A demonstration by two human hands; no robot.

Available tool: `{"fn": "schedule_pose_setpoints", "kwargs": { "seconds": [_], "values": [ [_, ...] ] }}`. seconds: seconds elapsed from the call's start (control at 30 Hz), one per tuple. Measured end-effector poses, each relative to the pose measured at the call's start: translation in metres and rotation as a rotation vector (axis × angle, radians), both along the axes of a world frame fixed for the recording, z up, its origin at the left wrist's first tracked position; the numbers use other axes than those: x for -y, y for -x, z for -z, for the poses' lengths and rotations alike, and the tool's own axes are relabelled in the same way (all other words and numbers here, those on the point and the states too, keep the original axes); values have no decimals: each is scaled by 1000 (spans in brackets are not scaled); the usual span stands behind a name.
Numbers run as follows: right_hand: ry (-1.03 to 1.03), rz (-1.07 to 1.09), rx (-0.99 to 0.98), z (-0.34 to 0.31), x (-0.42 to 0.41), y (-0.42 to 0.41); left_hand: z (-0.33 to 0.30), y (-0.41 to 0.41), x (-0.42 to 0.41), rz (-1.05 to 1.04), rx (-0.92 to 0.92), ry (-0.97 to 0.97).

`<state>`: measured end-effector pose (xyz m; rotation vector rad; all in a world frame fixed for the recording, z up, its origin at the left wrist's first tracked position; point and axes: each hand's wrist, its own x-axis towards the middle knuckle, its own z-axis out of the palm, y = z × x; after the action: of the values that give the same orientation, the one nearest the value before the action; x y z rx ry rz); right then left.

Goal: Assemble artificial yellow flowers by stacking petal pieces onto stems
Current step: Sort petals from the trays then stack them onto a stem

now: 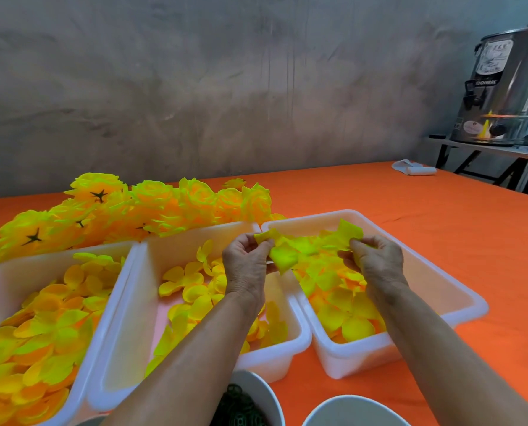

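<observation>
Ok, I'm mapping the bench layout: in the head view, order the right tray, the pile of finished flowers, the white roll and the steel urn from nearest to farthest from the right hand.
1. Right tray: directly under the right hand.
2. Pile of finished flowers: far left, behind the trays.
3. White roll: back right on the orange cloth.
4. Steel urn: far right, on a separate stand.

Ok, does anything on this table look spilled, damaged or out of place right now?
Nothing stands out. The petals sit inside the three white trays, the finished flowers are piled behind them on the orange cloth, and both hands, left and right, hold petal pieces over the right tray.
</observation>
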<state>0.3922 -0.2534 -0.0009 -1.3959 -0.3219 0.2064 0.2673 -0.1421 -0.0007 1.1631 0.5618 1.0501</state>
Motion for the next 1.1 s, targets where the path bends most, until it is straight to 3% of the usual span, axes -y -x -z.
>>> {"fn": "schedule_pose_setpoints", "kwargs": {
  "seconds": [0.2,0.43,0.77,1.1],
  "values": [
    [-57,-126,-80,-5,3,7,1,0,0,2,-10,-30],
    [-98,-34,-49,-4,6,5,-1,-2,-3,30,80,83],
    [361,-201,144,7,0,2,-3,-5,-4,177,173,155],
    [442,10,303,5,2,0,-3,-4,-3,261,207,135]
  ]
}}
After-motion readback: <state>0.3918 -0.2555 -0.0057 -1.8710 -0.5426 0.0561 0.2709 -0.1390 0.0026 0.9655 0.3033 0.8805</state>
